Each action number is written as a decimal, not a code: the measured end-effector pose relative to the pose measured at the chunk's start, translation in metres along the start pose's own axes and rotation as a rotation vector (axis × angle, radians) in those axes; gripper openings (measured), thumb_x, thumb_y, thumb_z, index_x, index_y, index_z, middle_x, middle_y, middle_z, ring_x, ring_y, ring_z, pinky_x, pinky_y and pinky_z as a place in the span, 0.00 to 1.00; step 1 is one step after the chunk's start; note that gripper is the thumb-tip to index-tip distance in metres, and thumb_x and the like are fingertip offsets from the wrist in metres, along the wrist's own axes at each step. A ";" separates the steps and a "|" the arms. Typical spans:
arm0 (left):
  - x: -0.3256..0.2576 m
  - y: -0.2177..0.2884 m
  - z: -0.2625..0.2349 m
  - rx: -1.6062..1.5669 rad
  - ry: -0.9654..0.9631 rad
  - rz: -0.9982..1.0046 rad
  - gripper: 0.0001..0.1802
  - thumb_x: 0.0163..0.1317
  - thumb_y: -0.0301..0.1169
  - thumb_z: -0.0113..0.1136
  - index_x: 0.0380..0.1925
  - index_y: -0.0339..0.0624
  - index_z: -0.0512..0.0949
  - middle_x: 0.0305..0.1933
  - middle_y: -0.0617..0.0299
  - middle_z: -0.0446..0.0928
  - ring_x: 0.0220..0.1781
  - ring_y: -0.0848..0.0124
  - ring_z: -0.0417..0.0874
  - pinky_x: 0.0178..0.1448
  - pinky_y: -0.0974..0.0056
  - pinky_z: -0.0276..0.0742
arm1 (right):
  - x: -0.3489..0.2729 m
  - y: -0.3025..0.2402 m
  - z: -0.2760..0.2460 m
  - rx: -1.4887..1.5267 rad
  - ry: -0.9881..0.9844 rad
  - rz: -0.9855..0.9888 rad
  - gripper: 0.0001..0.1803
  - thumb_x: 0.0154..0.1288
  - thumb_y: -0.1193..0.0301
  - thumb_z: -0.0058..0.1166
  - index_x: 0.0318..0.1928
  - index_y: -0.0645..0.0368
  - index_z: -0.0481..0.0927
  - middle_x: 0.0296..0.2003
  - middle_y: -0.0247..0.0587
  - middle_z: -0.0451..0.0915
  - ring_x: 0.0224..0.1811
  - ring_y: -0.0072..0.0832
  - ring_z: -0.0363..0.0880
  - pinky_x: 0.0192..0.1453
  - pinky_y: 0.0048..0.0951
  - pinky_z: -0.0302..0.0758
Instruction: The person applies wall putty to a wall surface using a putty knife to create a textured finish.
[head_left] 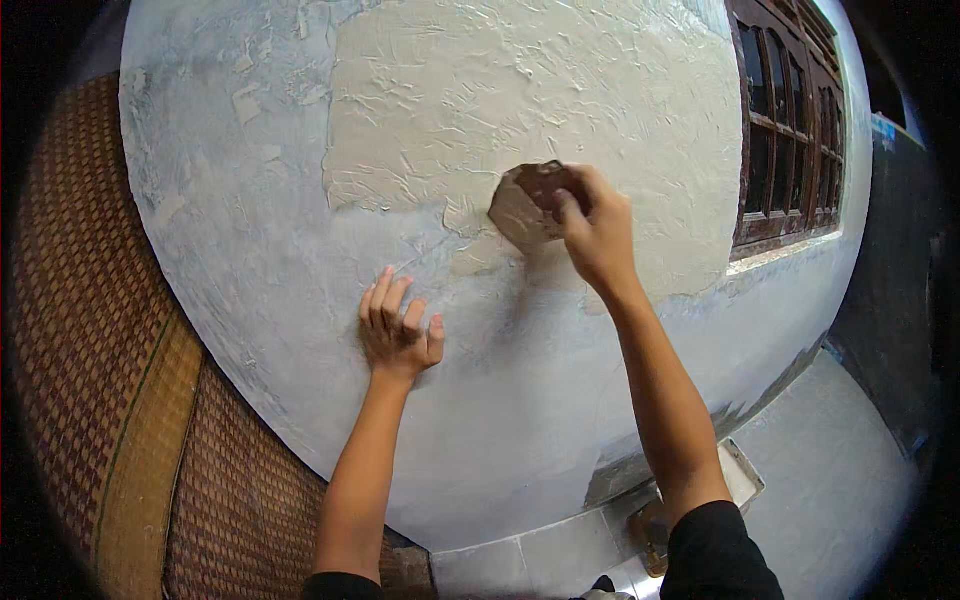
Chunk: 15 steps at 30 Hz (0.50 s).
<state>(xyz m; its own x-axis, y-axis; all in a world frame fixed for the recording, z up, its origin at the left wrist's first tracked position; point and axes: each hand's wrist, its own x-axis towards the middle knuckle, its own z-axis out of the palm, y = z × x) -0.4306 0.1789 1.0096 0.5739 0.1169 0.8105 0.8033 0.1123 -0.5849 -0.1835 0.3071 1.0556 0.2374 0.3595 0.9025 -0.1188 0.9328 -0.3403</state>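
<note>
In front of me rises a pale blue-grey wall. A large patch of cream filler with a ridged, rough surface covers its upper middle. My right hand grips a flat, many-sided brown scraper by its right edge, between thumb and fingers. The scraper lies at the patch's lower edge, near a small smear of cream filler; whether it touches the wall is hard to tell. To the lower left, my left hand is open, fingers spread, resting on the bluish part of the wall.
A brown wooden window with dark panes is set in the wall at the right. Woven matting stands along the left side. On the grey tiled floor, a container with pale contents is partly hidden by my right arm.
</note>
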 end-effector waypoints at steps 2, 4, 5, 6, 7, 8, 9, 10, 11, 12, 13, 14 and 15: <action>-0.002 0.000 0.000 0.005 0.000 -0.003 0.17 0.57 0.39 0.51 0.44 0.49 0.62 0.55 0.53 0.67 0.64 0.49 0.67 0.62 0.45 0.59 | -0.008 -0.005 -0.002 0.035 0.002 0.024 0.10 0.57 0.76 0.54 0.42 0.59 0.79 0.33 0.46 0.84 0.38 0.40 0.83 0.53 0.38 0.63; -0.003 0.001 0.001 0.003 -0.001 -0.010 0.18 0.57 0.39 0.52 0.44 0.48 0.62 0.55 0.53 0.67 0.64 0.49 0.67 0.62 0.46 0.60 | -0.020 -0.005 0.010 0.291 -0.183 0.090 0.11 0.57 0.77 0.53 0.42 0.59 0.79 0.34 0.45 0.84 0.38 0.41 0.82 0.54 0.39 0.62; -0.001 -0.001 0.000 0.008 -0.002 -0.005 0.17 0.57 0.39 0.51 0.44 0.49 0.62 0.55 0.53 0.67 0.64 0.49 0.67 0.62 0.46 0.60 | -0.023 -0.007 0.015 0.045 -0.205 -0.078 0.13 0.56 0.78 0.52 0.43 0.59 0.79 0.34 0.46 0.83 0.39 0.42 0.82 0.54 0.41 0.61; 0.000 -0.003 -0.002 0.013 -0.003 0.000 0.17 0.57 0.39 0.51 0.44 0.49 0.62 0.54 0.53 0.67 0.64 0.49 0.67 0.62 0.46 0.60 | -0.025 -0.011 0.018 -0.104 -0.194 -0.161 0.14 0.55 0.78 0.51 0.44 0.58 0.79 0.34 0.47 0.83 0.40 0.42 0.82 0.55 0.42 0.60; -0.001 -0.003 -0.003 0.015 -0.005 -0.001 0.17 0.57 0.39 0.51 0.44 0.49 0.62 0.54 0.53 0.67 0.64 0.49 0.67 0.62 0.46 0.60 | -0.023 -0.005 0.020 -0.064 -0.161 -0.113 0.13 0.56 0.78 0.52 0.44 0.59 0.79 0.34 0.48 0.83 0.39 0.42 0.82 0.54 0.42 0.61; -0.001 -0.004 -0.001 0.017 0.002 -0.001 0.17 0.57 0.39 0.51 0.44 0.49 0.62 0.54 0.53 0.68 0.64 0.49 0.67 0.62 0.46 0.60 | -0.016 -0.001 0.020 -0.029 -0.124 -0.067 0.13 0.56 0.77 0.52 0.43 0.59 0.79 0.34 0.49 0.83 0.39 0.43 0.82 0.53 0.41 0.62; -0.002 -0.004 0.001 0.018 0.010 -0.001 0.17 0.57 0.39 0.51 0.44 0.49 0.62 0.54 0.54 0.68 0.64 0.50 0.67 0.62 0.46 0.60 | -0.010 0.002 0.018 0.103 -0.062 0.035 0.12 0.57 0.76 0.53 0.43 0.59 0.79 0.33 0.49 0.83 0.38 0.42 0.83 0.52 0.40 0.63; -0.002 -0.005 0.002 0.019 0.012 0.001 0.17 0.57 0.39 0.51 0.44 0.49 0.62 0.54 0.54 0.68 0.64 0.50 0.67 0.62 0.46 0.60 | -0.006 0.004 0.014 0.235 0.001 0.137 0.11 0.57 0.75 0.53 0.42 0.59 0.80 0.33 0.50 0.83 0.37 0.41 0.83 0.51 0.39 0.64; -0.004 -0.004 0.003 0.010 0.016 -0.001 0.17 0.58 0.39 0.51 0.44 0.49 0.62 0.54 0.54 0.68 0.64 0.50 0.67 0.62 0.46 0.60 | -0.004 0.004 0.005 0.026 0.010 0.042 0.10 0.58 0.74 0.54 0.42 0.61 0.80 0.32 0.51 0.83 0.35 0.42 0.83 0.48 0.40 0.67; -0.005 -0.005 0.003 0.001 0.019 -0.003 0.16 0.58 0.39 0.50 0.44 0.49 0.62 0.54 0.54 0.68 0.64 0.50 0.67 0.62 0.46 0.59 | -0.007 0.002 0.007 0.029 0.008 0.040 0.10 0.58 0.74 0.54 0.42 0.61 0.80 0.32 0.51 0.83 0.35 0.42 0.83 0.48 0.40 0.67; -0.004 -0.007 0.003 0.006 0.019 -0.003 0.16 0.58 0.39 0.50 0.44 0.49 0.62 0.54 0.54 0.68 0.64 0.50 0.67 0.62 0.46 0.59 | -0.013 -0.001 0.011 0.104 -0.074 0.057 0.11 0.58 0.74 0.55 0.42 0.61 0.80 0.32 0.50 0.83 0.36 0.42 0.83 0.48 0.41 0.68; -0.005 -0.007 0.002 0.020 0.015 -0.002 0.16 0.58 0.39 0.50 0.44 0.49 0.62 0.54 0.54 0.68 0.64 0.50 0.68 0.62 0.46 0.59 | -0.019 -0.004 0.012 0.173 -0.156 0.079 0.11 0.58 0.74 0.55 0.42 0.61 0.79 0.32 0.49 0.83 0.36 0.43 0.83 0.48 0.42 0.68; -0.006 -0.006 0.002 0.034 0.012 -0.001 0.16 0.58 0.39 0.50 0.44 0.49 0.63 0.54 0.54 0.68 0.64 0.50 0.68 0.62 0.46 0.60 | -0.024 -0.003 0.019 0.018 -0.152 -0.057 0.11 0.57 0.75 0.55 0.42 0.62 0.80 0.31 0.51 0.83 0.35 0.43 0.83 0.44 0.40 0.72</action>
<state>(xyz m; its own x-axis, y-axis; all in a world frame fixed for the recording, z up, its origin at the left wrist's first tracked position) -0.4393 0.1794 1.0087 0.5755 0.1052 0.8110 0.7978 0.1457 -0.5850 -0.2071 0.2952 1.0402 0.0957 0.2967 0.9502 -0.1274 0.9503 -0.2840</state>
